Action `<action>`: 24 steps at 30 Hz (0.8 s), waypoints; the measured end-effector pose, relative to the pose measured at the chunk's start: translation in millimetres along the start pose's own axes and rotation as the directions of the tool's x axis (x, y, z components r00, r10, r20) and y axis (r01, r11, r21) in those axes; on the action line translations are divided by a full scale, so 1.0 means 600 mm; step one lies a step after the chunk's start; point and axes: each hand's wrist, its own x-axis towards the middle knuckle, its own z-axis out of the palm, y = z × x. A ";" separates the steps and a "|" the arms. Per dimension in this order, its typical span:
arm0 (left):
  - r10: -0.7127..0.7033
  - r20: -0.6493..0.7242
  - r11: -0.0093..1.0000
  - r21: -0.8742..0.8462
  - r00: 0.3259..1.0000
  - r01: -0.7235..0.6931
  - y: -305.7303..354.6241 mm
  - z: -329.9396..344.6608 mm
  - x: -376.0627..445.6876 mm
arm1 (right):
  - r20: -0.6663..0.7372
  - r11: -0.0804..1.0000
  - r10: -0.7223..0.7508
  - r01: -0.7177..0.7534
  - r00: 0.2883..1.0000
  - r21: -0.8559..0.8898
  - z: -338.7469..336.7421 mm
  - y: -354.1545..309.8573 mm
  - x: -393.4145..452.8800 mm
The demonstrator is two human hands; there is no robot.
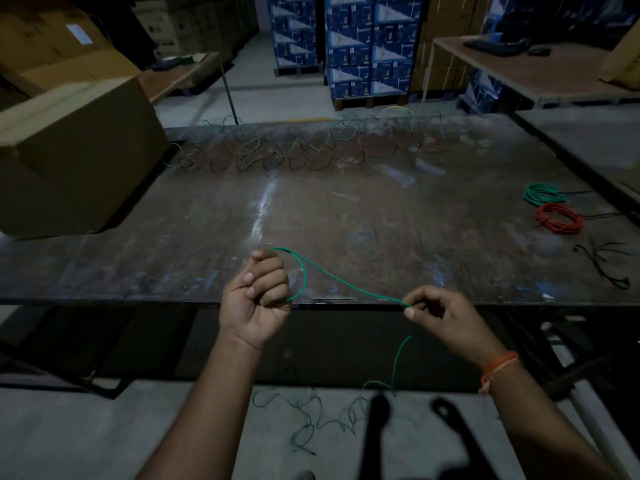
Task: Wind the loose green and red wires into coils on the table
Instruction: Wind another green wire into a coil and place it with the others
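Two bare hands work above the near edge of the worn dark table [207,220]: the left hand [258,299] curls around a small loop of thin green wire [341,281], the right hand [441,315] pinches its strand, which trails to the floor.

The scene is dim, with a cool bluish cast; a pale streak of glare runs down the middle of the table [263,216]; the stacked boxes [349,46] at the back are lit brighter; wide-angle distortion bows the edges; corners fall dark; the floor below looks soft and blurred.
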 end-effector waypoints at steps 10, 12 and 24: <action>0.283 -0.352 0.873 0.481 0.892 -0.087 -0.041 -0.001 0.039 | 0.163 0.856 -0.410 0.441 0.897 -0.269 0.048 -0.129 -0.018; 0.340 -0.322 0.721 0.692 0.884 -0.025 -0.073 0.005 0.042 | 0.161 0.823 -0.482 0.508 0.861 -0.255 0.062 -0.159 -0.015; -0.117 -0.175 0.805 0.560 0.977 0.197 -0.107 0.023 0.020 | -0.116 0.942 -0.335 0.331 0.935 -0.052 0.069 -0.177 0.042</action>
